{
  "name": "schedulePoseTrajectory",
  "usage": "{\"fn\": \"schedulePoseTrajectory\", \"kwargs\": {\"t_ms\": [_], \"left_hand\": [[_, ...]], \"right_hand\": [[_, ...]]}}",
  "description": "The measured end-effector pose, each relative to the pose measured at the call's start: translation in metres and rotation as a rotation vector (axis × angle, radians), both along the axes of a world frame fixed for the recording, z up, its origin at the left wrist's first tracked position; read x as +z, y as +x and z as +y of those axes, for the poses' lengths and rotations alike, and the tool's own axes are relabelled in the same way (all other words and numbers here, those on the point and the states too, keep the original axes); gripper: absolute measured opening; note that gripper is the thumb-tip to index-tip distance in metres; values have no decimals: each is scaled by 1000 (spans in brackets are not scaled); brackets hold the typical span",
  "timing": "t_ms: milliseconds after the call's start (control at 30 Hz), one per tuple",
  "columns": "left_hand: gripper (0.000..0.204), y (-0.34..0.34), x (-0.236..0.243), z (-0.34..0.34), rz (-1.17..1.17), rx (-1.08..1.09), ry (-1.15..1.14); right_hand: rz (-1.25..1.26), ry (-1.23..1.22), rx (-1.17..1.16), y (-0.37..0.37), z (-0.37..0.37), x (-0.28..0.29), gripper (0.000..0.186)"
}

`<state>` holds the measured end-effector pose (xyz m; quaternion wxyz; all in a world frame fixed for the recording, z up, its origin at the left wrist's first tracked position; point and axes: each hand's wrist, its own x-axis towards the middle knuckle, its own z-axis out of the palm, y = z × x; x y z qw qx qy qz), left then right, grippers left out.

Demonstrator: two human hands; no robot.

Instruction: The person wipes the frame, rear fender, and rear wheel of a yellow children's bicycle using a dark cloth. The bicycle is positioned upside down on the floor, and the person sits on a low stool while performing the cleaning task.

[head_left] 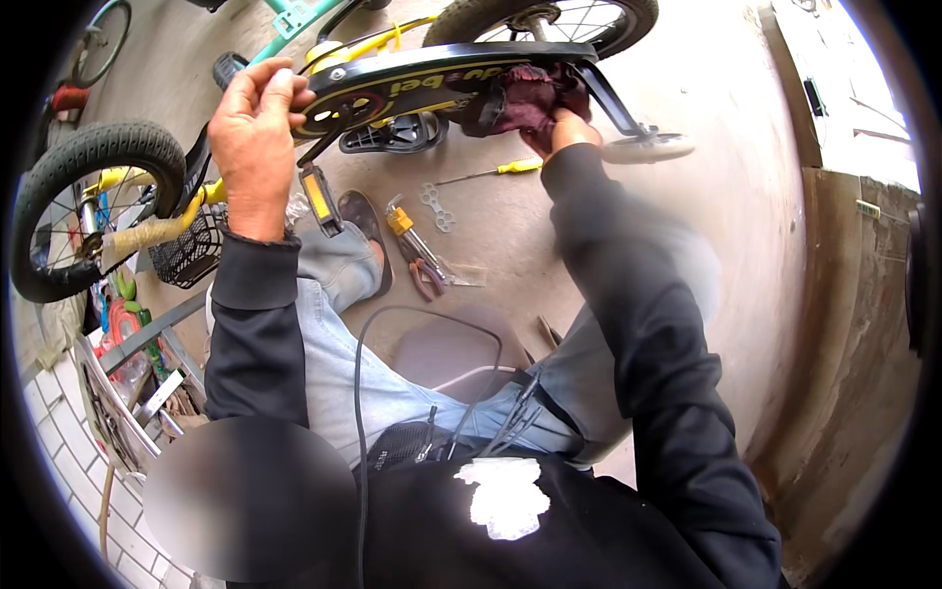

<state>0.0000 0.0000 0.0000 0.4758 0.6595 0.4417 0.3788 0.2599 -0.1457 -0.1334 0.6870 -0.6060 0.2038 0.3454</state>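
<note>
In front of me is a small yellow child's bicycle with a long black chain guard point(432, 83). My right hand point(567, 133) is closed on a dark red cloth point(530, 101), which lies bunched against the rear part of the guard. My left hand point(260, 133) is at the guard's front end, its fingers curled; what they grip, if anything, is hidden. Below the guard are the pedal point(319, 199) with an orange-yellow reflector and the black saddle point(394, 133). A pale training wheel point(648, 148) juts out past my right hand.
On the floor lie a yellow-handled screwdriver point(518, 166), a flat multi-hole spanner point(438, 207), a yellow-holder hex key set point(402, 224) and pliers point(427, 281). The front wheel point(98, 211) and black basket point(189, 250) stand left. A wall point(849, 324) bounds the right.
</note>
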Motion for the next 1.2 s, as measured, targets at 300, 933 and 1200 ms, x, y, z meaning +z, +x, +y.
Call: {"fn": "schedulePoseTrajectory", "kwargs": {"t_ms": [300, 933, 1200], "left_hand": [[32, -18, -10, 18, 113, -30, -131], [23, -32, -16, 35, 179, -42, -153], [22, -36, -14, 38, 190, -66, -189]], "right_hand": [[-791, -137, 420, -74, 31, 32, 20], [-951, 143, 516, -132, 52, 75, 29], [-1394, 163, 798, -135, 52, 89, 37]]}}
